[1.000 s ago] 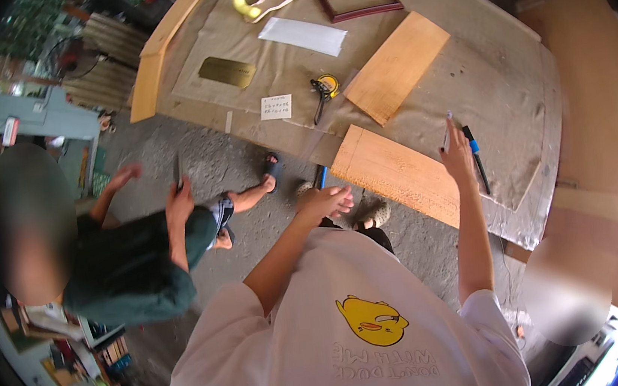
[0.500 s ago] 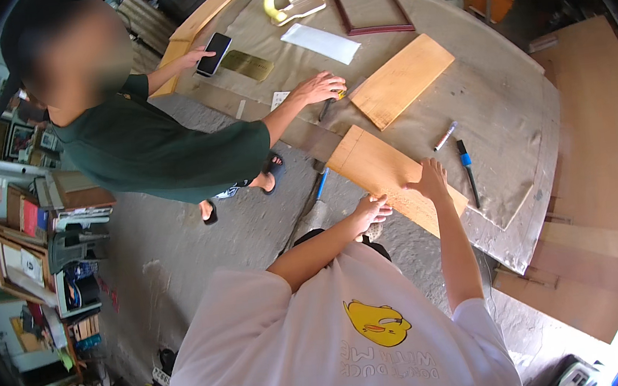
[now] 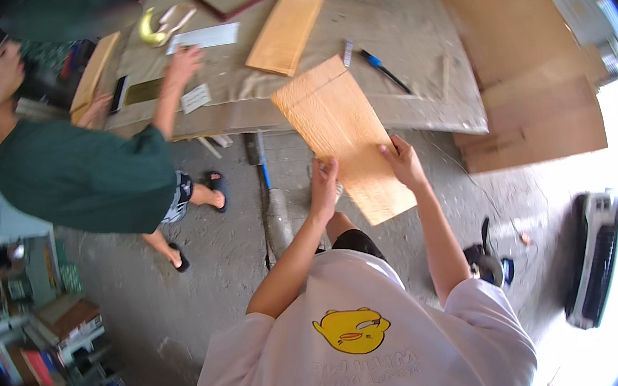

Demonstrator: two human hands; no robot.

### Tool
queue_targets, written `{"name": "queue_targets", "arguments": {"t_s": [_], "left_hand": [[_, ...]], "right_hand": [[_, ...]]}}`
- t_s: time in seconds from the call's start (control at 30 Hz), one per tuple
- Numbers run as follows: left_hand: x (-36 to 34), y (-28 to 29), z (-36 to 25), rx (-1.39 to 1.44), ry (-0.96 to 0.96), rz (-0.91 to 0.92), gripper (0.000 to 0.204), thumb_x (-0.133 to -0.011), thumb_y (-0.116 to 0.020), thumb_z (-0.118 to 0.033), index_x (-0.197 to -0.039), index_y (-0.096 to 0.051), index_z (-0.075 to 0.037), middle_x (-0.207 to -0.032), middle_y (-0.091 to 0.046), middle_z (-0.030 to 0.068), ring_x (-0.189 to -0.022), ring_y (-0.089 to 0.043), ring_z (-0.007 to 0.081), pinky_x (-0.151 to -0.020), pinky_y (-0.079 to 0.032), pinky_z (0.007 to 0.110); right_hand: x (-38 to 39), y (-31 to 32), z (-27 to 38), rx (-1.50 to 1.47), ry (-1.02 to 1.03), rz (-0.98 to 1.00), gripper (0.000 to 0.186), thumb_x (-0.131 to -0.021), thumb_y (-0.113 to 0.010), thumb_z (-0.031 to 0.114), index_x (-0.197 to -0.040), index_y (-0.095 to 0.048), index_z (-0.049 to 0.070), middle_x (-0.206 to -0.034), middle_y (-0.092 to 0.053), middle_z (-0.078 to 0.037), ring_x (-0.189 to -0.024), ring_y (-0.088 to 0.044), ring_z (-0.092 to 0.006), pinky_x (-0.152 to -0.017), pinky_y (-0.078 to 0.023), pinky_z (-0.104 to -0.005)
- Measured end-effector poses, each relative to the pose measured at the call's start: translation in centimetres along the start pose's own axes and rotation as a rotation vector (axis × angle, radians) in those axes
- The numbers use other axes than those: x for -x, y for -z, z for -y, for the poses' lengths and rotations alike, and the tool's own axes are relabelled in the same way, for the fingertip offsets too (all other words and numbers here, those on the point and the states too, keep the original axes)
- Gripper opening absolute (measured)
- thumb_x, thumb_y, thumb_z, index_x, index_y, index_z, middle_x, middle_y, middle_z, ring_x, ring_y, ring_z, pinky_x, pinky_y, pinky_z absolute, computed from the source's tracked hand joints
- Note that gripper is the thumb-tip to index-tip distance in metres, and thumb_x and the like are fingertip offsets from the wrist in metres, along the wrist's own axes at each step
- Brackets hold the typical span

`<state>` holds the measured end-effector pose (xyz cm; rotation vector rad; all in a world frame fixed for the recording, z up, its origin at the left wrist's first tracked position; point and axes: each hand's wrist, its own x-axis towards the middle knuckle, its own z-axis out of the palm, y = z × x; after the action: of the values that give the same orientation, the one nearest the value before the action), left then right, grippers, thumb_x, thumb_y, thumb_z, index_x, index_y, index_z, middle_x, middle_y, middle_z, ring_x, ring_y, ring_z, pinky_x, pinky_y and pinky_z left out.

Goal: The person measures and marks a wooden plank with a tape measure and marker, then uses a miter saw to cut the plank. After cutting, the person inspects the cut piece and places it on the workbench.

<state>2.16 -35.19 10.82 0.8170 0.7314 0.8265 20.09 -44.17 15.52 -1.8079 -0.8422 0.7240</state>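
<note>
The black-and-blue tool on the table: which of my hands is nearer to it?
Right. The right hand, at the right edge of the board, is almost straight below the tool in the picture. The left hand, at the opposite edge, is lower and farther left.

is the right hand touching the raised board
Touching: the head view shows the right hand gripping the wooden board by its right edge, thumb on top.
</note>
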Motion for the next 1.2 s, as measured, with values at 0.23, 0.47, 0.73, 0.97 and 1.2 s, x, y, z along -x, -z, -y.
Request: {"name": "queue_targets", "arguments": {"t_s": [0.23, 0.47, 0.73, 0.97, 1.2], "left_hand": [[7.3, -7.7, -4.3, -0.29, -0.179, 0.259, 0.027, -0.096, -0.065, -0.028, -0.097, -0.055, -0.003, -0.083, -0.055, -0.0002, -0.074, -0.046, 0.0063, -0.067, -0.04, 0.023], [18.4, -11.1, -2.2, -0.374, -0.151, 0.68, 0.027, -0.095, -0.066, -0.028, -0.095, -0.055, -0.004, -0.078, -0.054, -0.0031, -0.069, -0.046, 0.0046, -0.061, -0.038, 0.021], [32.1, -10.2, 4.8, -0.899, -0.43, 0.92, 0.034, -0.092, -0.067, -0.038, -0.096, -0.058, -0.005, -0.076, -0.061, 0.005, -0.068, -0.058, 0.018, -0.061, -0.045, 0.031], [44.3, -7.9, 10.3, -1.329, -0.554, 0.804, 0.039, -0.092, -0.062, -0.045, -0.097, -0.057, -0.007, -0.083, -0.067, 0.0132, -0.078, -0.066, 0.0363, -0.064, -0.049, 0.043], [50.3, -11.6, 19.4, -1.368, -0.396, 0.892, 0.038, -0.091, -0.062, -0.046, -0.097, -0.058, -0.009, -0.082, -0.068, 0.0135, -0.078, -0.067, 0.0379, -0.063, -0.049, 0.045]], "right_hand": [[16.6, -0.6, 0.5, -0.47, 0.025, -0.494, 0.032, -0.102, -0.053, 0.032, -0.107, -0.056, 0.001, -0.085, -0.056, 0.004, -0.075, -0.047, -0.0043, -0.065, -0.042, -0.0223], [33.5, 3.4, -1.3, -0.392, -0.061, -0.502, 0.036, -0.104, -0.049, 0.034, -0.109, -0.059, -0.001, -0.09, -0.062, 0.0, -0.082, -0.056, -0.0097, -0.074, -0.046, -0.0268], [57.8, 4.2, -10.6, -0.286, -0.356, -0.477, 0.034, -0.101, -0.054, 0.033, -0.11, -0.061, 0.001, -0.089, -0.066, -0.006, -0.082, -0.061, -0.0145, -0.076, -0.05, -0.0315], [83.7, 9.1, -20.9, -0.378, -0.703, -0.656, 0.033, -0.101, -0.053, 0.031, -0.109, -0.062, 0.0, -0.092, -0.068, -0.008, -0.082, -0.065, -0.0152, -0.073, -0.052, -0.0299], [92.2, 20.2, -25.9, -0.404, -0.76, -0.876, 0.031, -0.101, -0.053, 0.03, -0.107, -0.063, 0.001, -0.087, -0.067, -0.006, -0.076, -0.064, -0.0144, -0.069, -0.051, -0.0295]]}}
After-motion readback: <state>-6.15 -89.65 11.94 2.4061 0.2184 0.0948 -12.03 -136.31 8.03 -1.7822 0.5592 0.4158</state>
